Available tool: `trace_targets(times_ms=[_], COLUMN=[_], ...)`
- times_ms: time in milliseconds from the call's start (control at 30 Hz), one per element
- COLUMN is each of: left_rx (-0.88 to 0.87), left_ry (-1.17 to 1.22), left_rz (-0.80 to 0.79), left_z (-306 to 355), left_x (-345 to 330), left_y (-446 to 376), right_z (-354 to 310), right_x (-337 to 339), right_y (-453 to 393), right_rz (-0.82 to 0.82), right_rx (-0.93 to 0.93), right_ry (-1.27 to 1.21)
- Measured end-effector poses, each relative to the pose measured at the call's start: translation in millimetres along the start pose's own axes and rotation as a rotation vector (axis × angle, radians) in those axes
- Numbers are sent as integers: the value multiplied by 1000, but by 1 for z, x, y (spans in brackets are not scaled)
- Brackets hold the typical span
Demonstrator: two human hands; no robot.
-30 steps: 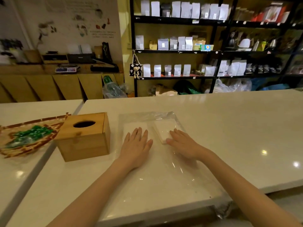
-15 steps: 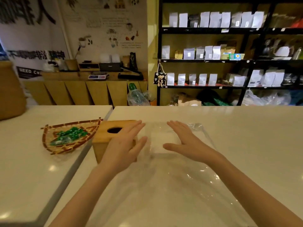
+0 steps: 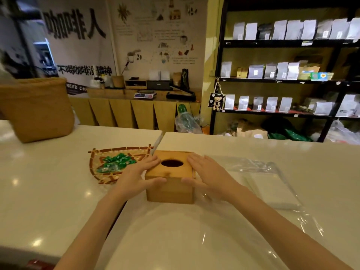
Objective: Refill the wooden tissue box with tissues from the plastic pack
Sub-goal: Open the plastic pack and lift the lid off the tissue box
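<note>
Both hands clasp the wooden tissue box (image 3: 171, 177) from opposite sides. The left hand (image 3: 136, 177) lies against the box's left side with fingers extended and loosely spread, fingertips reaching the top left edge near the oval slot, and the thumb wrapped across the near front corner. The right hand (image 3: 209, 175) mirrors it on the right side: palm against the box's right edge, fingers flat and pointing away from the person, thumb pressed on the near front face. Neither hand is curled into a fist; each is an open, flattened hold bearing on the box, whose underside rests on the white counter (image 3: 194, 240). Both forearms reach forward from the lower edge of the view and converge on the box. The box's lid is in place, its dark oval slot facing up. Just right of the box, partly under the right wrist, lies the clear plastic pack (image 3: 272, 184), flat on the counter, with a white stack of tissues (image 3: 272, 191) visible inside it. Left of the box, on an adjoining counter, sits a woven tray (image 3: 101, 172) holding small green packets (image 3: 116, 161). Further left of the box and behind the tray stands a tan woven basket (image 3: 37, 110). Beyond the box, shelves (image 3: 282, 80) carry rows of pale pouches.
</note>
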State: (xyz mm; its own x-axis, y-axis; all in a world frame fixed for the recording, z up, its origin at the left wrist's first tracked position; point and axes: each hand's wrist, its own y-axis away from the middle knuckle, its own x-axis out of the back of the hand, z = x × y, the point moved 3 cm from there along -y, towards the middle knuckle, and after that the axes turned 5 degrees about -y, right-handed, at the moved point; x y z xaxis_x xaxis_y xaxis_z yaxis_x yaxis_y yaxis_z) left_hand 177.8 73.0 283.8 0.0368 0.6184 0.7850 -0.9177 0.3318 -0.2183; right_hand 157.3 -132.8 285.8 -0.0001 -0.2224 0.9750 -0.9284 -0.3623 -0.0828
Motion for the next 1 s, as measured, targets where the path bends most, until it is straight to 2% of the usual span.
trace_targets(times_ms=[333,433,600,800,900,1000], left_rx=[-44,-40,-10,100,123,150], left_ry=[-16,14,87,208,308,350], left_rz=[-66,-79,10,310,388,394], left_z=[-2,-5,4,20,16,9], left_x=[10,14,25,18,10,2], left_y=[-13,-17,-29,-57,-63,-65], right_z=[-12,-14,-9,3,7,14], right_x=[12,15,27,35,25,13], right_y=[-2,-4,-19,-43,-54,-62], right_rz=[11,63,234,482,515,488], right_rx=[83,103,88,-78,-112,-160], right_ry=[220,233,9,-479,-573,-740])
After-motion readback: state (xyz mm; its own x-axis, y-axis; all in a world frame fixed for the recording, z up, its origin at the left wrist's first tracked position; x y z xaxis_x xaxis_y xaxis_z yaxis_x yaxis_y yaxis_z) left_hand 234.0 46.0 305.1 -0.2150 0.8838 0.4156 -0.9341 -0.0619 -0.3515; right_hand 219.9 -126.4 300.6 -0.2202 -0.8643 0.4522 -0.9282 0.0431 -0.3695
